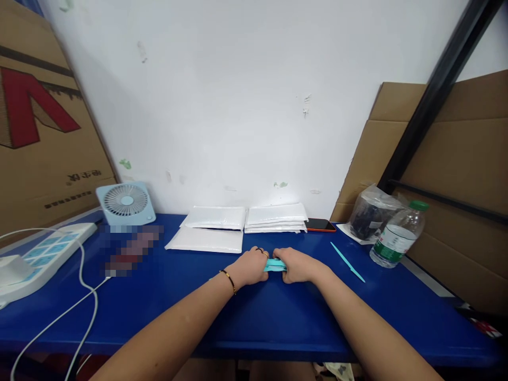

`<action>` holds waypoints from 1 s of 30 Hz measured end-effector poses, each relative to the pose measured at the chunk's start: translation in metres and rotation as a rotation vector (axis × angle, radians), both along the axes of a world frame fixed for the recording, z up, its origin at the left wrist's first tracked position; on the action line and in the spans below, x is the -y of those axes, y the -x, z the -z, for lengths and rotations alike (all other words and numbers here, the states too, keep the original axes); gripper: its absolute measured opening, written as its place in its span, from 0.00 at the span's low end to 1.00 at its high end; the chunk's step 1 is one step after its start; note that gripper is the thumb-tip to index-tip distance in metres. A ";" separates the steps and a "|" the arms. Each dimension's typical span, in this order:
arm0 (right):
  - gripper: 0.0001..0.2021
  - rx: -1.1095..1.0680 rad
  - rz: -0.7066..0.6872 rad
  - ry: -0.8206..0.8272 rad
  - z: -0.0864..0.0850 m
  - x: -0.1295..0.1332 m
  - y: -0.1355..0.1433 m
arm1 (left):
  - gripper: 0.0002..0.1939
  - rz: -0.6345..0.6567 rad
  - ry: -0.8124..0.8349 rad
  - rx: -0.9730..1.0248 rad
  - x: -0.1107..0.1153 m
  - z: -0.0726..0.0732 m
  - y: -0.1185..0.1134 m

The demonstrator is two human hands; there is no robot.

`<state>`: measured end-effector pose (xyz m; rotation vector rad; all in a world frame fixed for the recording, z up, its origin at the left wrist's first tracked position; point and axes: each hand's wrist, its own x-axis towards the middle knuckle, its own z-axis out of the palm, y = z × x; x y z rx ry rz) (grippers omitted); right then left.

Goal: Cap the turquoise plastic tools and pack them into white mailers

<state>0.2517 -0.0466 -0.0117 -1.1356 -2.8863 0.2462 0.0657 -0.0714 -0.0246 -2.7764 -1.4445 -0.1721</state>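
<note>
Between my two hands is a small turquoise object (275, 265), just above or on the blue table (278, 317). My left hand (254, 266), with a ring and a dark bracelet at the wrist, is closed on its left end. The right end is gripped by my right hand (296, 265), its fingers curled. Both hands hide much of the object. Behind them lie white padded packets, some flat on the left (206, 239) and a stack on the right (275, 214). A thin turquoise pointed tool (347, 261) rests to the right of my right hand.
A phone (320, 225) lies beside the packet stack. At right stand a green-capped bottle (398, 235) and a plastic-wrapped dark item (367, 216). Left are a light blue fan (126, 203), a white power strip (59, 254), cables and a blurred item. Cardboard flanks both sides.
</note>
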 end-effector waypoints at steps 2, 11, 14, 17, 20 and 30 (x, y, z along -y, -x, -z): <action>0.12 0.056 0.004 -0.009 0.001 0.001 0.004 | 0.13 -0.003 -0.003 0.001 0.001 0.002 -0.004; 0.16 0.172 0.058 -0.195 -0.074 0.024 0.021 | 0.18 -0.149 -0.053 0.254 0.008 -0.010 -0.006; 0.21 -0.008 0.031 -0.234 -0.136 0.041 0.022 | 0.17 -0.184 -0.046 0.612 0.008 -0.037 -0.016; 0.18 -0.218 0.065 -0.383 -0.181 0.056 0.030 | 0.15 -0.138 -0.099 0.984 0.009 -0.063 -0.030; 0.17 -0.300 0.086 -0.470 -0.191 0.060 0.043 | 0.14 -0.096 -0.095 1.207 0.011 -0.072 -0.042; 0.14 -0.293 0.050 -0.211 -0.113 0.032 0.067 | 0.10 -0.244 0.267 1.225 0.008 -0.010 -0.033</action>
